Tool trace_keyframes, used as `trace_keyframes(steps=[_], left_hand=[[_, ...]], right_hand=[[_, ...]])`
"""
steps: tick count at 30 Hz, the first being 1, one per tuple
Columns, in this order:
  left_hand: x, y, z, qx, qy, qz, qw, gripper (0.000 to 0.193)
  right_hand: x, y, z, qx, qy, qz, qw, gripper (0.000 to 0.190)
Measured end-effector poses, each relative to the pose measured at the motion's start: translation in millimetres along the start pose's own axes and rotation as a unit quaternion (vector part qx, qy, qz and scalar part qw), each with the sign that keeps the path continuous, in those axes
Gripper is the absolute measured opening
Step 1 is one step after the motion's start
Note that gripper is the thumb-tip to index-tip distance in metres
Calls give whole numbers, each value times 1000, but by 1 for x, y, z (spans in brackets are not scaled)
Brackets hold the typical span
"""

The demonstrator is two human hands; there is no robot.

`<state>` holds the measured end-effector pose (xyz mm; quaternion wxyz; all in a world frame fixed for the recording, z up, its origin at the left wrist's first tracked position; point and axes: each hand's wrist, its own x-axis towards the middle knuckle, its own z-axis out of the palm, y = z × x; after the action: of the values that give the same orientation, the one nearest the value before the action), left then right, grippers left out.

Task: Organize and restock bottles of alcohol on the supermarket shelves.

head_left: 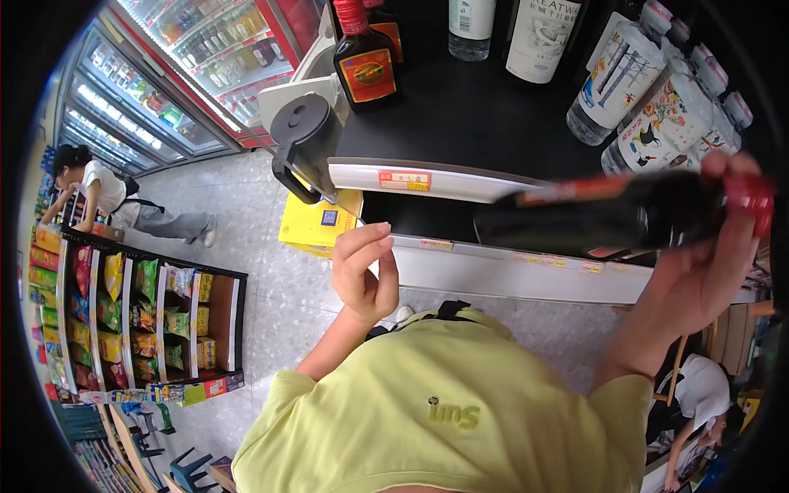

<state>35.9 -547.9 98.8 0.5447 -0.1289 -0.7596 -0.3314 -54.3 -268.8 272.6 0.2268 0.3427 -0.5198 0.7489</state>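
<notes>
My right hand (pixel 703 277) grips a dark glass bottle (pixel 592 212) by its red-capped neck. The bottle is tipped on its side across the front edge of a black shelf (pixel 468 123), its base pointing left, and it is blurred. My left hand (pixel 367 271) pinches the end of a thin grey rod (pixel 296 169), which slants up and left past a dark kettle (pixel 303 123). On the shelf stand a similar bottle (pixel 370 68) with a red and yellow label, a wine bottle (pixel 539 40) and several clear water bottles (pixel 619 80) with illustrated labels.
A yellow box (pixel 320 222) sits on the tiled floor under the kettle. Price tags (pixel 404 180) line the shelf edges. To the left are a snack rack (pixel 142 314), drink fridges (pixel 132 117) and a person (pixel 117 185) leaning over. Another person (pixel 699 394) bends at lower right.
</notes>
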Motion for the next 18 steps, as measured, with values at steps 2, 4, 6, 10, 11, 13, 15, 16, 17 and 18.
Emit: trace_keyframes(steps=[2, 4, 6, 10, 11, 13, 15, 16, 17, 18], left_hand=[[-3, 3, -1, -11, -5, -3, 1000, 37], [-11, 4, -8, -6, -7, -16, 1000, 36], [-14, 5, -14, -13, -15, -23, 1000, 36], [-22, 11, -17, -33, -32, -47, 998, 35], [-25, 12, -18, -41, -37, -61, 997, 36], [-30, 13, -23, -35, -30, -66, 997, 36], [-35, 13, -25, -38, -44, -83, 995, 36], [-36, 13, -25, -42, -44, -79, 995, 36], [-37, 12, -25, -46, -46, -82, 994, 36], [-39, 12, -27, -47, -47, -87, 994, 36]], right_hand=[[20, 0, 16, -66, 72, -12, 995, 25], [34, 27, 50, -106, 28, -53, 993, 24], [48, 45, 79, -156, -22, -76, 985, 24], [86, 104, 104, -61, -77, -48, 994, 22], [93, 112, 108, -41, -91, -29, 995, 21], [98, 100, 122, -140, -100, 23, 985, 23], [104, 106, 127, -240, -103, 73, 962, 24], [112, 126, 122, -263, -84, 19, 961, 26], [118, 139, 119, -283, -68, -34, 956, 27], [121, 142, 120, -325, -74, -28, 942, 30]])
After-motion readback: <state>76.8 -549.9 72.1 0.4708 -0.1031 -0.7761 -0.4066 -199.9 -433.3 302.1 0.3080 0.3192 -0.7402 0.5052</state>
